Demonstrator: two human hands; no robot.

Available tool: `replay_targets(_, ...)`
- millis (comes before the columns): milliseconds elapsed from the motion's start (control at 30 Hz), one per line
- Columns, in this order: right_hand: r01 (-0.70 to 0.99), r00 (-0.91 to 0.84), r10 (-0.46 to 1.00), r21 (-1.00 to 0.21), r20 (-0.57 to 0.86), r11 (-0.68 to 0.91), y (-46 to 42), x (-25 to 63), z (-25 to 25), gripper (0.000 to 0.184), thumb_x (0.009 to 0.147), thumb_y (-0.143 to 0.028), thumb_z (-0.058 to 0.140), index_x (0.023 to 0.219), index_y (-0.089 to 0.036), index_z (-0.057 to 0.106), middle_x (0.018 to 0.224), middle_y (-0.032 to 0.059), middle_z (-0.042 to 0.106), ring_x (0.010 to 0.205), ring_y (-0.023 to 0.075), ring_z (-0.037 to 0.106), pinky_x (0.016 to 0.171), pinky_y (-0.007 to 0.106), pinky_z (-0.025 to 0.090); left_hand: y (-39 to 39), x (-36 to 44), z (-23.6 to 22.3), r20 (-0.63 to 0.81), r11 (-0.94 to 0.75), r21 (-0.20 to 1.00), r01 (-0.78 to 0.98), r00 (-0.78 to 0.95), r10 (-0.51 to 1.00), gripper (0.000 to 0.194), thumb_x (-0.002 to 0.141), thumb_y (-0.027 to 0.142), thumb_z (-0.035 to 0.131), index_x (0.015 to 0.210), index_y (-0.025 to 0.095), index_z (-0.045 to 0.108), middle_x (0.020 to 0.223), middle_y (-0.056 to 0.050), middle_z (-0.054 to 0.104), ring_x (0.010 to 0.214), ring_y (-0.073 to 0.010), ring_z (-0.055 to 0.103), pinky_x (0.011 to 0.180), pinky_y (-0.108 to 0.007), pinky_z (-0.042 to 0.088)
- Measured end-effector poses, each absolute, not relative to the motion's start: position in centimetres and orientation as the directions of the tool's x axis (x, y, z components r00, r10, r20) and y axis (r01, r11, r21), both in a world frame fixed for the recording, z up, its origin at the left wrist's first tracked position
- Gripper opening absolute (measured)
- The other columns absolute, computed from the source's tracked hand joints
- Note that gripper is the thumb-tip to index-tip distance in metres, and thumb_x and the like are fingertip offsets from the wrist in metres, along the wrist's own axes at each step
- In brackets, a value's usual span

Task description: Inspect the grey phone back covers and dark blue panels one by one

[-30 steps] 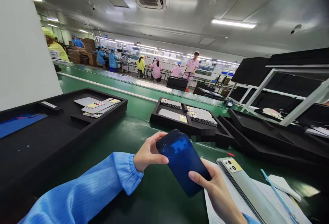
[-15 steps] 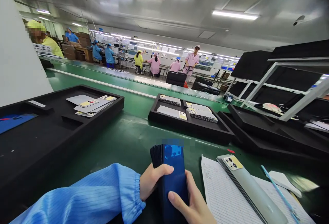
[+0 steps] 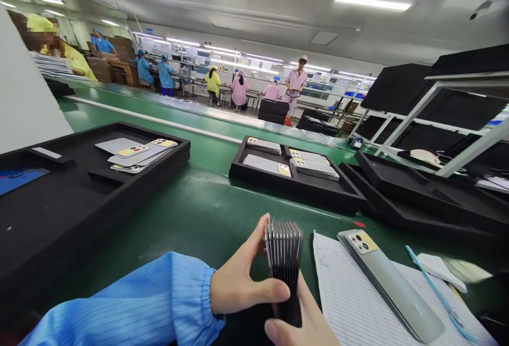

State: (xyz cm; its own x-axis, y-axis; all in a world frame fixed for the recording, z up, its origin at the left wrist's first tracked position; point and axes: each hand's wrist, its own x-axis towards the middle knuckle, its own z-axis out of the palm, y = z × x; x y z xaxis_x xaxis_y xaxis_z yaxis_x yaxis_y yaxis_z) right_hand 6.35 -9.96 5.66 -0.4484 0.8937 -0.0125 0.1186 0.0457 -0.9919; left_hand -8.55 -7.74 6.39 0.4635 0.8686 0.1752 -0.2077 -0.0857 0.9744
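Between my two hands stands a stack of phone back covers (image 3: pixel 284 245), edge-on to me so that several thin rims show side by side. My left hand (image 3: pixel 248 277) grips it from the left, thumb across the near side and a fingertip at the top edge. From the right and below, my right hand (image 3: pixel 304 314) closes on the lower part, its thumb near the bottom. To the right, a second stack of silvery back covers (image 3: pixel 393 282) with a yellow camera area lies on a lined paper sheet (image 3: pixel 334 277).
A large black tray (image 3: pixel 159 187) at left holds loose covers and a blue sheet (image 3: pixel 19 179). Another black tray (image 3: pixel 254 179) ahead carries stacked covers. More black trays (image 3: pixel 417 203) and a white frame stand right. A light-blue pen (image 3: pixel 433 285) lies on the paper. Co-workers sit beyond.
The stack has turned in my hands from showing a dark blue face to showing its edges. My left thumb has moved onto those edges. The camera view has tilted slightly down.
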Motion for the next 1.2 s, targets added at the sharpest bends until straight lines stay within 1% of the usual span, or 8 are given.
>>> replay_targets(67, 0.041, -0.479, 0.877, -0.999, -0.026, -0.008, -10.1, 6.3, 6.1, 0.073, 0.057, -0.057, 0.064, 0.116, -0.021, 0.041, 0.112, 0.0091, 0.055, 0.107, 0.0293, 0.049, 0.09, 0.038, 0.039, -7.4, -8.8, 6.2, 0.182, -0.097, 0.974, -0.207, 0.446, 0.876, 0.101, 0.066, 0.044, 0.066, 0.137, 0.026, -0.004, 0.137, -0.009, 0.033, 0.118, -0.0265, 0.04, 0.103, -0.04, 0.025)
replay_targets(100, 0.032, -0.483, 0.874, -0.999, -0.049, -0.039, -10.1, 6.3, 6.3, 0.075, 0.056, -0.059, 0.064, 0.116, -0.021, 0.042, 0.115, 0.0089, 0.054, 0.108, 0.0295, 0.048, 0.091, 0.039, 0.038, -7.3, -8.8, 6.1, 0.177, -0.088, 0.973, -0.211, 0.451, 0.875, 0.098, 0.068, 0.042, 0.064, 0.136, 0.028, -0.005, 0.137, -0.008, 0.032, 0.114, -0.0245, 0.045, 0.101, -0.039, 0.028)
replay_targets(200, 0.024, -0.481, 0.869, -0.993, -0.112, -0.114, -10.1, 6.3, 6.4, 0.076, 0.055, -0.057, 0.067, 0.118, -0.024, 0.041, 0.119, 0.0077, 0.052, 0.109, 0.0294, 0.047, 0.091, 0.039, 0.037, -6.9, -8.9, 5.6, 0.158, -0.036, 0.965, -0.259, 0.468, 0.87, 0.088, 0.071, 0.04, 0.062, 0.136, 0.031, 0.004, 0.127, -0.005, 0.042, 0.102, -0.02, 0.053, 0.096, -0.035, 0.035)
replay_targets(400, -0.11, -0.543, 0.836, -0.98, -0.079, -0.164, -10.2, 6.4, 6.5, 0.071, 0.057, -0.051, 0.068, 0.116, -0.022, 0.042, 0.115, 0.0087, 0.053, 0.11, 0.0278, 0.047, 0.093, 0.038, 0.035, -6.6, -9.0, 5.7, 0.185, -0.024, 0.947, -0.321, 0.482, 0.856, 0.075, 0.069, 0.035, 0.064, 0.131, 0.032, 0.022, 0.11, -0.002, 0.051, 0.099, -0.0197, 0.053, 0.091, -0.033, 0.038)
replay_targets(567, -0.137, -0.551, 0.829, -0.969, -0.099, -0.206, -10.2, 6.3, 6.6, 0.073, 0.056, -0.052, 0.07, 0.117, -0.022, 0.043, 0.115, 0.009, 0.053, 0.111, 0.0293, 0.046, 0.093, 0.04, 0.034, -6.6, -9.0, 6.0, 0.199, -0.034, 0.949, -0.315, 0.509, 0.838, 0.069, 0.071, 0.033, 0.063, 0.129, 0.03, 0.024, 0.1, -0.001, 0.054, 0.093, -0.0175, 0.054, 0.088, -0.032, 0.039)
replay_targets(800, -0.125, -0.535, 0.844, -0.982, -0.051, -0.139, -10.2, 6.1, 6.5, 0.064, 0.059, -0.049, 0.069, 0.112, -0.023, 0.045, 0.107, 0.0067, 0.054, 0.104, 0.0244, 0.049, 0.089, 0.035, 0.037, -6.6, -9.0, 6.1, 0.181, -0.029, 0.953, -0.302, 0.489, 0.853, 0.063, 0.069, 0.032, 0.063, 0.123, 0.028, 0.03, 0.1, -0.001, 0.052, 0.087, -0.016, 0.054, 0.082, -0.03, 0.041)
replay_targets(1100, -0.192, -0.565, 0.821, -0.955, -0.082, -0.227, -10.2, 6.5, 5.5, 0.074, 0.055, -0.048, 0.072, 0.117, -0.022, 0.042, 0.106, 0.0077, 0.054, 0.103, 0.0286, 0.049, 0.089, 0.04, 0.035, -6.7, -8.8, 5.7, 0.253, -0.113, 0.939, -0.323, 0.433, 0.865, 0.053, 0.071, 0.031, 0.061, 0.118, 0.026, 0.036, 0.095, 0.0, 0.052, 0.082, -0.0126, 0.05, 0.078, -0.027, 0.04)
replay_targets(1200, -0.177, -0.557, 0.828, -0.966, -0.06, -0.188, -10.2, 6.5, 5.5, 0.071, 0.056, -0.047, 0.071, 0.116, -0.023, 0.041, 0.109, 0.0075, 0.053, 0.103, 0.0273, 0.049, 0.088, 0.038, 0.035, -6.7, -8.7, 5.6, 0.245, -0.109, 0.943, -0.316, 0.432, 0.868, 0.052, 0.071, 0.031, 0.061, 0.117, 0.026, 0.035, 0.093, 0.001, 0.052, 0.08, -0.0116, 0.05, 0.076, -0.025, 0.04)
